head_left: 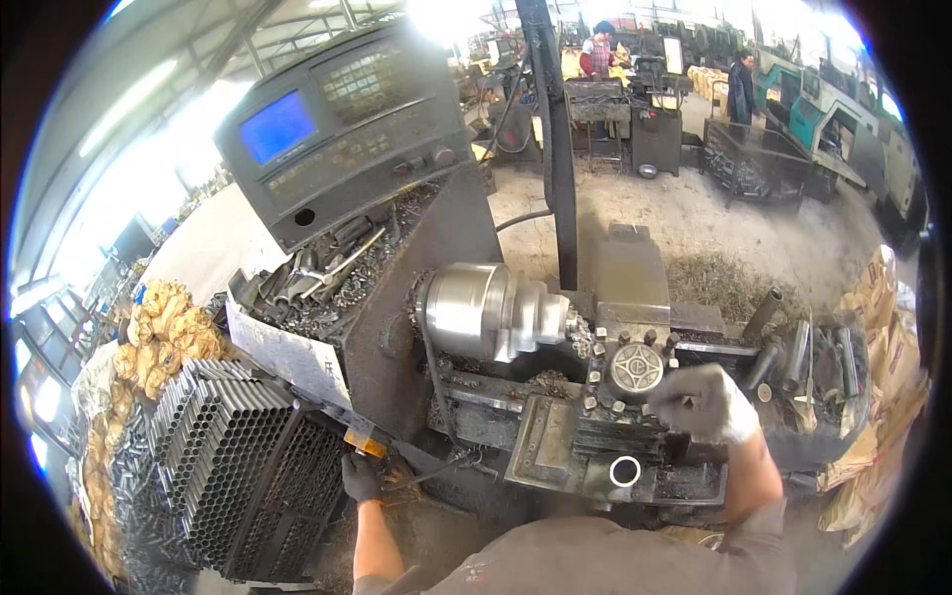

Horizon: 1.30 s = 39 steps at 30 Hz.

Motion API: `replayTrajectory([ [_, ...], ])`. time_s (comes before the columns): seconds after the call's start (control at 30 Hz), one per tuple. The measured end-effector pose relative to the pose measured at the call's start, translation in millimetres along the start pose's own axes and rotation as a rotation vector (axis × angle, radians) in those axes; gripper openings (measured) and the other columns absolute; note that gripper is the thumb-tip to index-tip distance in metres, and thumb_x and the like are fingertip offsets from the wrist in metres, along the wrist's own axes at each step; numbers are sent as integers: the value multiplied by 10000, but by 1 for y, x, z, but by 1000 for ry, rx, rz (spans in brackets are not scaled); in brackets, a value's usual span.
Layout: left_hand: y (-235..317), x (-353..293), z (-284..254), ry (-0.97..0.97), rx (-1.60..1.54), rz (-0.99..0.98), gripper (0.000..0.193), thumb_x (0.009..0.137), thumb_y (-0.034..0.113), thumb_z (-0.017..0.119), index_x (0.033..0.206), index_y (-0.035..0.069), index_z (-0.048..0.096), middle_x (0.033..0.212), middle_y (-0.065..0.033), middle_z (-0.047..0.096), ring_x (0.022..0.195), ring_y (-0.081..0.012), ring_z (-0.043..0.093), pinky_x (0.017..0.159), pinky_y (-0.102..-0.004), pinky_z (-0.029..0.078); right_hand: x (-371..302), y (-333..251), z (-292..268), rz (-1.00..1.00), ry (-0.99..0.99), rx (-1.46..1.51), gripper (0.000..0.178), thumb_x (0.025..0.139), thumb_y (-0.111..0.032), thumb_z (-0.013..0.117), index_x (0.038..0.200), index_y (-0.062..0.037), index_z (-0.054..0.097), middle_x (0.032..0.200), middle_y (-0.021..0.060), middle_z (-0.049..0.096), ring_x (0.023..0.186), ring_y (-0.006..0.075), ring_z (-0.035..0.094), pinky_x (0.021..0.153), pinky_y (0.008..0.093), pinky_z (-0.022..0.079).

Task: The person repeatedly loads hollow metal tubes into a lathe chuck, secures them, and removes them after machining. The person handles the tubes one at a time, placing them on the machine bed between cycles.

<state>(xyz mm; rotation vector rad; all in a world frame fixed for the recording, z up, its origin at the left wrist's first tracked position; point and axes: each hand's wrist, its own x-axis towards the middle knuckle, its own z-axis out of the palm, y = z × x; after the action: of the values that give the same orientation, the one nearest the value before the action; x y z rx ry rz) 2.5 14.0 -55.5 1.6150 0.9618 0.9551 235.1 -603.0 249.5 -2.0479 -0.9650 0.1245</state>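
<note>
My left hand [362,478], in a dark glove, is low beside the lathe, closed against the lower end of an orange-yellow piece [366,443]; its exact grip is hidden. My right hand [702,402], in a grey and white glove, is held beside the round-topped tool post [636,368]. Its fingers are curled in, and what they hold, if anything, cannot be made out. Left of the tool post is the lathe chuck [466,309], its stepped jaws [531,317] smeared as if spinning. A short tube [625,471] stands on end on the carriage [545,441].
A control panel [347,109] with a blue screen rises behind a chip-strewn tool tray [293,342]. Stacked metal tubes [223,446] stand at the left. Several loose tubes [796,355] lie at the right, near brown paper sacks [878,367]. Two people [741,89] stand far off among machines.
</note>
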Motion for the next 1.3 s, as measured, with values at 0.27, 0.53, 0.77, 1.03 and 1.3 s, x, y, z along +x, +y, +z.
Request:
replayTrajectory([
  [0.27, -109, -39, -12, -25, 706, 324, 434, 854, 371, 778, 1195, 119, 685, 981, -186, 729, 901, -397, 732, 766, -527, 601, 203, 62, 22, 179, -674, -418, 529, 962, -379, 756, 1455, -200, 687, 1507, 109, 657, 1322, 278, 657, 1110, 415, 534],
  [0.53, -215, -182, -35, -287, 718, -196, 414, 864, 292, 731, 1184, 34, 686, 938, -170, 735, 709, -297, 685, 665, -487, 585, 239, 139, 53, -445, -726, -41, 408, 928, -269, 760, 1267, -42, 759, 1364, 140, 731, 1258, 295, 691, 1084, 442, 557],
  [0.77, -249, -214, -117, -929, 1136, -481, 436, 862, 329, 727, 1142, -4, 694, 1037, -113, 761, 814, -215, 676, 696, -467, 555, 197, 194, -42, 141, -81, -171, 281, 928, -223, 755, 1185, -111, 785, 1205, 39, 774, 1112, 234, 726, 959, 337, 597],
  [1.03, -121, -175, -23, -518, 458, -279, 380, 948, 327, 725, 1167, 17, 710, 1011, -183, 751, 871, -292, 709, 768, -457, 569, 150, 358, -34, 428, -350, -1001, 296, 947, -300, 639, 1017, -104, 849, 1018, 170, 817, 860, 332, 792, 752, 473, 604],
  [1.3, 152, -164, 197, -1092, 569, 840, 230, 933, 252, 724, 1103, 97, 732, 981, -197, 739, 849, -387, 731, 750, -535, 583, 234, 273, 3, -76, -650, -1224, 374, 1051, -348, 585, 1181, -78, 809, 1201, 145, 783, 1024, 188, 764, 926, 339, 588],
])
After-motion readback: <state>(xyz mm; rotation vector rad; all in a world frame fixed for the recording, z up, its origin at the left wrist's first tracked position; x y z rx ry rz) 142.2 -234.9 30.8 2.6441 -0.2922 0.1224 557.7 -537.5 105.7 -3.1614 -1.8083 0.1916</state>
